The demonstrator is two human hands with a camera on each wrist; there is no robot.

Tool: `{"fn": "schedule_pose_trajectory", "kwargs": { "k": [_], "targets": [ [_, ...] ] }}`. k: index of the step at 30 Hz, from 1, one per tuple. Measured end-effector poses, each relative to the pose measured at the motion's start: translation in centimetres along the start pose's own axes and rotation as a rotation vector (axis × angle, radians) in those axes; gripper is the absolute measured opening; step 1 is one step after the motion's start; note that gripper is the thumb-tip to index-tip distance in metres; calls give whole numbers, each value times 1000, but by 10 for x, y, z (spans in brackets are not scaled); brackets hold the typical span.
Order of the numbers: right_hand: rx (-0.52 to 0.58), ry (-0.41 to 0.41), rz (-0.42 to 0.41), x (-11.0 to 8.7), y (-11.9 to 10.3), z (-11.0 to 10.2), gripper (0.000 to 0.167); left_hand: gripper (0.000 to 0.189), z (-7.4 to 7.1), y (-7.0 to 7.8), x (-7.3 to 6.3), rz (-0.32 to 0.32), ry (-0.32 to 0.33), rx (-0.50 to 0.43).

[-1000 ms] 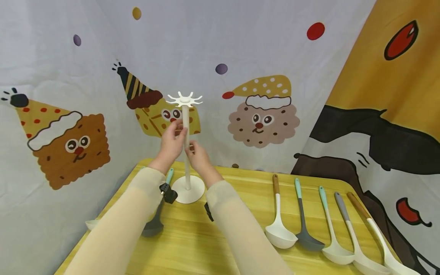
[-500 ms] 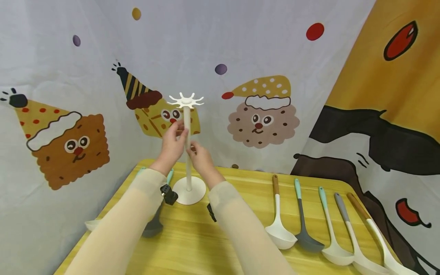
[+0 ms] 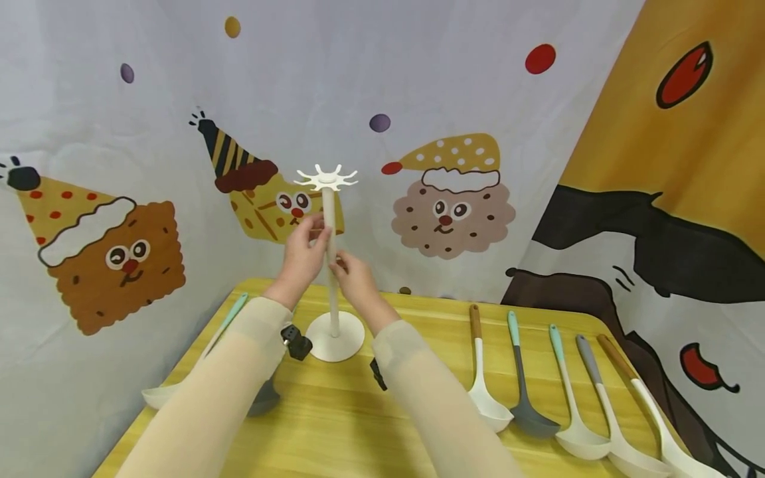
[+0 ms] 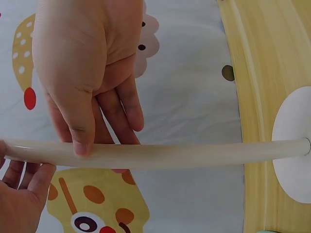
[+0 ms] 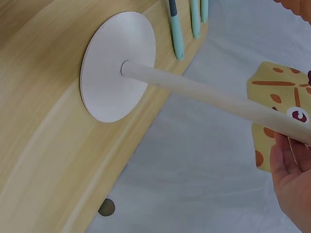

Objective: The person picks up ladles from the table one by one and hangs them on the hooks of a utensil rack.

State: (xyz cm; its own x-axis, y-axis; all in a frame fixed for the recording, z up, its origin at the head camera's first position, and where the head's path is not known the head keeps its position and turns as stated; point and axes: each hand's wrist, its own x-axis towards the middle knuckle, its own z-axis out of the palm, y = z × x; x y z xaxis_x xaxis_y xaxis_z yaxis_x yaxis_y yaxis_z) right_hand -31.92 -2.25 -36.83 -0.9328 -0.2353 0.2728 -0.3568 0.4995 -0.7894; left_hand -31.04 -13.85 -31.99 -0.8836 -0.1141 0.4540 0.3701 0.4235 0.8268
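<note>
A white utensil stand (image 3: pixel 332 292) is upright at the back of the table, with a pole, a round base and a ring of hooks on top. My left hand (image 3: pixel 303 252) pinches the pole at its upper half. Just below, my right hand (image 3: pixel 356 279) grips it from the other side. In the left wrist view the right hand (image 4: pixel 92 73) has its thumb across the pole, fingers behind; the left hand (image 4: pixel 22 194) shows at the lower left. The right wrist view has the base (image 5: pixel 107 82) flat against the tabletop. No ladle hangs on the hooks.
Several ladles lie along the right side, among them a brown-handled white one (image 3: pixel 487 401) and a grey one (image 3: pixel 532 415). To the left, a white ladle (image 3: pixel 160 396) and a dark grey ladle (image 3: pixel 265 398) are partly behind my left arm. A patterned cloth (image 3: pixel 370 60) hangs behind the wooden table (image 3: pixel 335 425).
The stand has shifted slightly to the right across the table, both hands moving with it. Their holds on the pole look the same. The head view has turned a little.
</note>
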Motion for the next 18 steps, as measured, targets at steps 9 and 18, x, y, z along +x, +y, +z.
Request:
{"fn": "schedule_pose_trajectory", "kwargs": {
  "k": [9, 18],
  "targets": [
    [28, -29, 30, -5, 6, -10, 36, 34, 7, 6, -3, 12, -31, -15],
    [50, -46, 5, -15, 12, -22, 38, 32, 15, 8, -6, 23, -56, -71]
  ]
}}
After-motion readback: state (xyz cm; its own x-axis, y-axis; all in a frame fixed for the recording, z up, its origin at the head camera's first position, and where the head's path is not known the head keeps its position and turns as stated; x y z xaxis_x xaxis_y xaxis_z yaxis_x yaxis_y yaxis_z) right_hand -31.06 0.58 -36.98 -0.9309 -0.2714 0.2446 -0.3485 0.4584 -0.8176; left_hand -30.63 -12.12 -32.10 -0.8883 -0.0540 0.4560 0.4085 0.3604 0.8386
